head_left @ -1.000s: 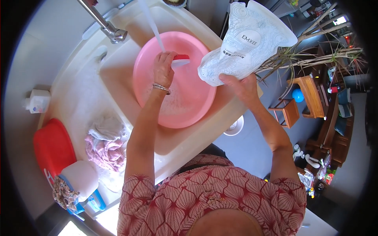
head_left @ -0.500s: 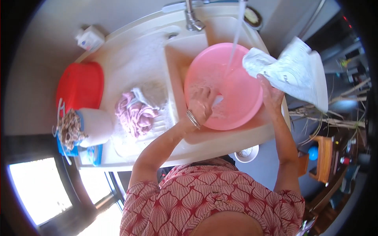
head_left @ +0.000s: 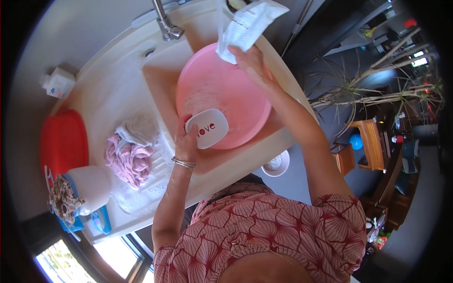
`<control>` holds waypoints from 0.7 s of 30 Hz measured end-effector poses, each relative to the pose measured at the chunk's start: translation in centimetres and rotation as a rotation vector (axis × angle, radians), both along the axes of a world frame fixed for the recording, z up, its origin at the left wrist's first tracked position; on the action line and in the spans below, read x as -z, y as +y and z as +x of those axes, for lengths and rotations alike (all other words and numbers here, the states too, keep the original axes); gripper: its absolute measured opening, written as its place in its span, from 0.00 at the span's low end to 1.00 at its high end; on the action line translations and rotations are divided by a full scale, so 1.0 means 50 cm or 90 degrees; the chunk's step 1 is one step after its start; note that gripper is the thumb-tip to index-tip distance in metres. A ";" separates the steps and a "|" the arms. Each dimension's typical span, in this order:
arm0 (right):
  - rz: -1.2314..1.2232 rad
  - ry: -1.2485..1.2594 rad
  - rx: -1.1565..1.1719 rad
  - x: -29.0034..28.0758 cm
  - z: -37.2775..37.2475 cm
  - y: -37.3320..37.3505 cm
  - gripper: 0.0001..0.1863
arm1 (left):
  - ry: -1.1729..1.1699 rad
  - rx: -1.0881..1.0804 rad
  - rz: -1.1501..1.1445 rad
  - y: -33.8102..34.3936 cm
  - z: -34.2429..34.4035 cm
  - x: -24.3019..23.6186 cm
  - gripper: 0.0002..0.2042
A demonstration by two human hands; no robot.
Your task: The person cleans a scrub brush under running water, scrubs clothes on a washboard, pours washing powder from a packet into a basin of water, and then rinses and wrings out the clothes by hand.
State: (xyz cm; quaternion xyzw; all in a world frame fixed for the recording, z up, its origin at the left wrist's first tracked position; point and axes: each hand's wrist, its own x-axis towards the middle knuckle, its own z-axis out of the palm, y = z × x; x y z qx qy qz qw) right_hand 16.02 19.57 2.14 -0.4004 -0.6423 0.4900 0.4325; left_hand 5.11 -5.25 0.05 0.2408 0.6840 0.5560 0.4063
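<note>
Now left hand [head_left: 187, 141] grips small white dish [head_left: 207, 128] at near rim of pink basin [head_left: 226, 94], lifted out of suds. Right hand [head_left: 250, 59] pinches white bag [head_left: 250, 23], now raised at far side by tap [head_left: 165, 23].

Single head-worn fisheye view, looking steeply down from close above onto the sink [head_left: 163, 89] and pink basin [head_left: 231, 99].

basin [head_left: 236, 101]: pink plastic, smooth | dish [head_left: 207, 128]: white, glossy | tap [head_left: 165, 21]: shiny metal | towel [head_left: 128, 158]: pink cloth, rough
</note>
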 end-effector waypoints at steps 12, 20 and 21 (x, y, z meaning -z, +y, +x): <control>0.201 -0.188 -0.025 -0.022 0.084 -0.147 0.18 | 0.081 0.094 0.093 -0.010 -0.023 0.063 0.13; 0.031 -0.214 -0.167 -0.067 0.035 -0.181 0.18 | 0.212 0.089 0.192 -0.040 0.019 0.042 0.13; -0.064 -0.235 -0.154 -0.072 0.020 -0.185 0.18 | 0.195 0.096 0.145 -0.048 0.017 0.040 0.12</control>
